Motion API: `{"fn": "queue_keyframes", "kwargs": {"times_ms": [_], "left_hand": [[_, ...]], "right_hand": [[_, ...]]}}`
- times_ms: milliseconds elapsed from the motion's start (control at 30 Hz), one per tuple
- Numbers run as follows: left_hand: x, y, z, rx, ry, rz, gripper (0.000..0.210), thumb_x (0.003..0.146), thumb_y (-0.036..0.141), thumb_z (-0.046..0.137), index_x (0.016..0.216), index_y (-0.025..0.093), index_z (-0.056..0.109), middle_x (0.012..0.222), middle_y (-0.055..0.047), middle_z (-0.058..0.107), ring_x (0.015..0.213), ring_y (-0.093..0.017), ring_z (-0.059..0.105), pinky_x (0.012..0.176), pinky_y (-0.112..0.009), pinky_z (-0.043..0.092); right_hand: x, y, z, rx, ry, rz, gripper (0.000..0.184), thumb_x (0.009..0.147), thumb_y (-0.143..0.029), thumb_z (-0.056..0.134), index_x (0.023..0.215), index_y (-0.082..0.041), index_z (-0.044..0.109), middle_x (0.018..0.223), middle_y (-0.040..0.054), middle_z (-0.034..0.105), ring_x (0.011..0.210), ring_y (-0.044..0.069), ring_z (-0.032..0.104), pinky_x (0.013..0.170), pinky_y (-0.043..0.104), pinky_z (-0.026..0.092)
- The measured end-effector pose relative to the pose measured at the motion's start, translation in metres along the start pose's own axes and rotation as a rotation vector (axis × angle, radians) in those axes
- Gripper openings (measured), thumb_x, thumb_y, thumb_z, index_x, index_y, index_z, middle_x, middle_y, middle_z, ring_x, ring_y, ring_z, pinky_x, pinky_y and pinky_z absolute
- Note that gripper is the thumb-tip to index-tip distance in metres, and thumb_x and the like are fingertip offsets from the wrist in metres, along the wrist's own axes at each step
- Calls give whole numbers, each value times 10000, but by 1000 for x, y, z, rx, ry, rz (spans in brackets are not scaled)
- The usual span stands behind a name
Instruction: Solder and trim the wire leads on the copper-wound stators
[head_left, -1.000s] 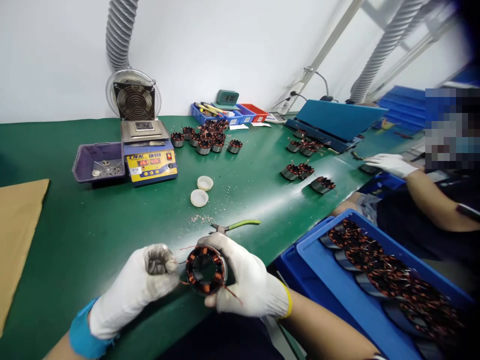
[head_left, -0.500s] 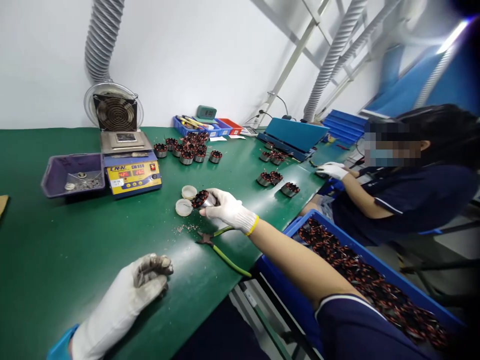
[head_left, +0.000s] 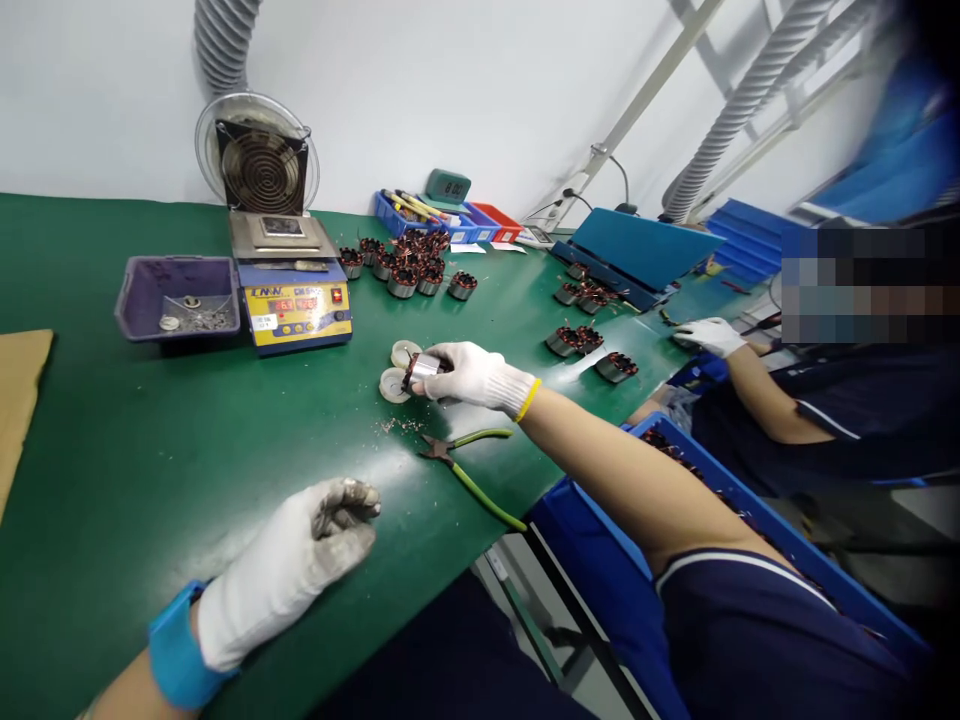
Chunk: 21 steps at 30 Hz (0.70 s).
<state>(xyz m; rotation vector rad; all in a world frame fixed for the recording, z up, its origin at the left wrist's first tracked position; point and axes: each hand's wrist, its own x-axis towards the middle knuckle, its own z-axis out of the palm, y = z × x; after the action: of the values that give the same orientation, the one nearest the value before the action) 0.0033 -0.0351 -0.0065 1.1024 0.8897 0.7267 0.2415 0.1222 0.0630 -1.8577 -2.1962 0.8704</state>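
Note:
My right hand (head_left: 476,378), in a white glove with a yellow cuff edge, grips a motor stator (head_left: 425,370), a metal ring with dark windings. The stator is tilted just above two small round white containers (head_left: 394,385). My left hand (head_left: 319,535), in a white glove with blackened fingertips and a blue wristband, is over the green table at the near left. Its fingers are loosely curled, apart from the thumb, with nothing seen between them. Cutting pliers (head_left: 442,448) with green handles lie spread between my hands, beside small scattered clippings (head_left: 401,425).
A solder pot (head_left: 296,310) with digital readouts stands behind, next to a purple bin (head_left: 180,298). Several stators (head_left: 405,270) cluster at the back; more (head_left: 574,340) lie to the right. A blue crate (head_left: 675,432) sits by my right arm. A co-worker's gloved hand (head_left: 709,336) is further right.
My right hand has turned the stator, so its metal side now shows and its wound end faces the small containers. The view has shifted, showing more of my left wrist and cardboard at left.

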Motion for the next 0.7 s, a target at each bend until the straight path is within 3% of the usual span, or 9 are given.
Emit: {"fn": "queue_keyframes", "kwargs": {"times_ms": [200, 300, 367, 433, 533, 600, 700], "left_hand": [[1, 7, 5, -11, 46, -21, 529, 716, 583, 717, 992, 141, 628, 959, -88, 623, 803, -197, 559, 753, -313, 469], [1, 6, 5, -17, 41, -20, 523, 718, 582, 714, 997, 148, 627, 958, -88, 636, 788, -200, 569, 725, -308, 467], [1, 3, 3, -4, 38, -11, 488, 741, 559, 705, 1007, 158, 625, 980, -88, 641, 809, -210, 578, 734, -312, 469], [1, 0, 1, 25, 37, -11, 452, 762, 536, 695, 1012, 166, 628, 984, -85, 643, 821, -215, 582, 744, -315, 472], [2, -2, -1, 65, 31, -35, 427, 779, 517, 685, 1025, 172, 629, 996, -85, 643, 834, -219, 585, 754, -316, 475], [2, -2, -1, 77, 34, -57, 441, 777, 527, 682, 1035, 174, 625, 1010, -87, 640, 838, -220, 582, 758, -319, 476], [2, 1, 1, 88, 62, -69, 462, 761, 549, 687, 1029, 178, 620, 988, -78, 640, 823, -210, 575, 764, -318, 477]], "right_hand": [[-3, 0, 1, 43, 13, -25, 476, 733, -446, 706, 1124, -183, 637, 925, 39, 690, 751, 173, 639, 682, 274, 505], [-11, -3, 1, 30, 205, -118, 558, 723, -384, 711, 1220, -172, 571, 1053, 54, 659, 874, 187, 631, 770, 297, 508], [-16, -6, 2, -147, 408, -219, 609, 701, -364, 722, 1255, -185, 543, 1149, 77, 609, 971, 227, 595, 813, 336, 489], [-18, -7, 3, -448, 514, -322, 589, 725, -340, 698, 1276, -214, 531, 1202, 102, 561, 1023, 274, 545, 798, 369, 460], [-15, -9, 9, -799, 466, -419, 430, 859, -305, 560, 1282, -237, 531, 1190, 126, 551, 986, 290, 508, 740, 372, 403], [-11, -9, 14, -899, 429, -434, 339, 959, -305, 407, 1265, -240, 539, 1168, 130, 562, 935, 271, 505, 715, 363, 368], [-8, -8, 21, -964, 421, -434, 378, 1016, -301, 253, 1247, -252, 549, 1164, 128, 565, 895, 253, 501, 678, 347, 333]]}}
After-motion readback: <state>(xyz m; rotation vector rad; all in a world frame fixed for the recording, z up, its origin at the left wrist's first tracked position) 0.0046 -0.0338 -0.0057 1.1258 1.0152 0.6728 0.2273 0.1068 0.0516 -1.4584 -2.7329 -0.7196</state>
